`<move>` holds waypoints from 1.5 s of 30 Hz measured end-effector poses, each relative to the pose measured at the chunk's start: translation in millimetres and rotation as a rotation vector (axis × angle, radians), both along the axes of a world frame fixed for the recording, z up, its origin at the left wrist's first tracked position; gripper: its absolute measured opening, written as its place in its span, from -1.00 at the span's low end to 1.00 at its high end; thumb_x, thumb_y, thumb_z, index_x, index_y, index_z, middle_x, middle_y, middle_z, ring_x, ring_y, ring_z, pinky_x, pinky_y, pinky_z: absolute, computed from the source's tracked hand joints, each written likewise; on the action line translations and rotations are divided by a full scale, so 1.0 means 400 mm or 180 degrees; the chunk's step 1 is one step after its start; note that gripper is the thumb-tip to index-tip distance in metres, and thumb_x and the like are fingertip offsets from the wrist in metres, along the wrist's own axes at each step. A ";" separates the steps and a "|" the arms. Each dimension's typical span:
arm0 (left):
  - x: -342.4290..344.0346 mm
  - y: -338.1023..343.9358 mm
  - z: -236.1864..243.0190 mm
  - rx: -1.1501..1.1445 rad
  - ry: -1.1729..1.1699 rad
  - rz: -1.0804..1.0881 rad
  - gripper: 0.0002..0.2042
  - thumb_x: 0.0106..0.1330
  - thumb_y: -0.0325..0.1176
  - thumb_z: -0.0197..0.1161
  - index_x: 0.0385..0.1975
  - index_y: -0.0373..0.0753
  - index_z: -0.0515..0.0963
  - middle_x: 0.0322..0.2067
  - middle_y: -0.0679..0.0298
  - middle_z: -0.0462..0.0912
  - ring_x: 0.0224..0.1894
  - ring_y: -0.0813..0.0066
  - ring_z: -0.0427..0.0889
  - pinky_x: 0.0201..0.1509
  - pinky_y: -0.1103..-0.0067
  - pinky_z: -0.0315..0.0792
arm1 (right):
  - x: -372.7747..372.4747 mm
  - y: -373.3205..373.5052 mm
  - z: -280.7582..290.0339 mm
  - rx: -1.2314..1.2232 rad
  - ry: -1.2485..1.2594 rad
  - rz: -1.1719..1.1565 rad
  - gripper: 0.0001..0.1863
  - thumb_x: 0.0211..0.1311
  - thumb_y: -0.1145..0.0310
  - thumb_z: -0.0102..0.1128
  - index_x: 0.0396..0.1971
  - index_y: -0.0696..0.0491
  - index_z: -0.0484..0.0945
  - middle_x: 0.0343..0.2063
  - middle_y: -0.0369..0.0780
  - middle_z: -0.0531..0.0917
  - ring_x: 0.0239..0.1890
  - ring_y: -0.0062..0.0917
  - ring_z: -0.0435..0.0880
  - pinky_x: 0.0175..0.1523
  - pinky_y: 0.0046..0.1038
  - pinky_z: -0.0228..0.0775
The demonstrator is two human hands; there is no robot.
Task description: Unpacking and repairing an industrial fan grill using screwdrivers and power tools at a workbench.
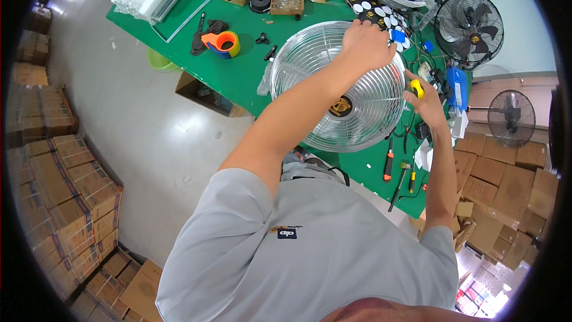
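A round silver wire fan guard with a dark and gold centre badge lies on the green table. My left hand reaches across it, fingers curled over its far right rim; the fingertips are partly hidden. At the guard's right edge, my right hand is closed around a screwdriver with a yellow handle. Its shaft cannot be made out. A small blue piece shows just beside my left hand; whether I touch it is unclear.
An orange-handled cutter, a hammer and another screwdriver lie at the near right of the green table. Tape rolls sit left. Small parts boxes stand at the back. Two black fans and stacked cartons are at right.
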State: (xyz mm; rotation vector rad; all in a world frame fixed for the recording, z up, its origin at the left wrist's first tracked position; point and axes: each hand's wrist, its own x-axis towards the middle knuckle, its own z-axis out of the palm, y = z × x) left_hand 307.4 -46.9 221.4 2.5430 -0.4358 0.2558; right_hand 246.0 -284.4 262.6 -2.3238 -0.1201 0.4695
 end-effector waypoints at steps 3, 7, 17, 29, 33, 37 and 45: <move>0.039 -0.004 -0.011 0.0090 0.0318 -0.0204 -0.46 0.45 0.11 0.00 0.00 -0.25 0.68 -0.02 0.01 0.71 0.14 0.12 0.61 0.28 0.25 0.35 | 0.039 -0.016 -0.011 -0.0177 0.0221 -0.0146 -0.24 0.13 0.08 0.52 0.33 0.00 0.50 -0.22 -0.36 0.65 -0.40 -0.73 0.49 -0.44 -0.64 0.30; 0.023 0.021 -0.059 -0.0959 -0.0712 -0.0543 -0.65 0.42 -0.08 0.18 -0.07 -0.23 0.68 -0.06 0.09 0.71 0.07 0.11 0.61 0.22 0.26 0.40 | 0.026 -0.018 -0.023 -0.0391 -0.0187 -0.0273 -0.32 0.10 0.17 0.55 0.25 -0.01 0.56 -0.28 -0.35 0.65 -0.41 -0.66 0.51 -0.35 -0.54 0.39; -0.336 0.303 -0.119 -0.5515 0.3587 -0.1357 -0.60 0.53 -0.15 0.11 0.12 -0.36 0.57 -0.03 0.03 0.70 0.05 0.26 0.66 0.17 0.43 0.50 | -0.247 0.543 0.050 -0.1036 -0.1760 0.1645 -0.57 -0.04 0.41 0.33 -0.08 -0.20 0.74 -0.35 -0.31 0.56 -0.27 -0.37 0.59 -0.12 -0.31 0.42; -0.364 0.722 -0.188 -0.3646 0.2674 0.0330 -0.71 0.58 -0.21 0.07 -0.19 -0.31 0.60 -0.52 0.37 0.55 -0.63 0.68 0.44 -0.59 0.69 0.33 | -0.144 0.595 -0.024 -0.1078 -0.2901 0.1038 -0.47 0.07 0.43 0.41 0.13 -0.07 0.62 0.17 -0.15 0.57 0.23 -0.15 0.51 0.34 -0.06 0.32; -0.382 0.747 -0.255 -0.2874 0.2528 0.0623 -0.75 0.53 -0.27 0.12 -0.24 -0.29 0.66 -0.60 0.33 0.59 -0.61 0.64 0.52 -0.55 0.60 0.37 | 0.019 0.368 -0.042 -0.1085 -0.2825 -0.0916 -0.59 0.52 0.22 0.07 0.21 0.10 0.56 0.14 -0.04 0.62 0.21 -0.12 0.56 0.34 -0.22 0.32; -0.370 0.714 -0.316 -0.2164 0.1841 0.0393 -0.75 0.54 -0.25 0.12 -0.20 -0.31 0.65 -0.57 0.34 0.58 -0.64 0.65 0.48 -0.55 0.62 0.34 | 0.047 0.307 -0.159 -0.1455 -0.2477 -0.1191 -0.42 0.57 -0.08 -0.23 0.16 0.01 0.61 0.07 -0.03 0.65 0.10 -0.04 0.62 0.18 -0.16 0.46; -0.314 0.688 -0.292 -0.2345 0.2340 0.0312 -0.71 0.55 -0.21 0.11 -0.23 -0.30 0.66 -0.67 0.35 0.53 -0.66 0.64 0.47 -0.56 0.63 0.35 | 0.049 0.320 -0.165 -0.1460 -0.2477 -0.1394 -0.50 0.55 -0.04 -0.17 0.09 -0.05 0.66 0.03 -0.07 0.69 0.06 -0.07 0.65 0.15 -0.15 0.47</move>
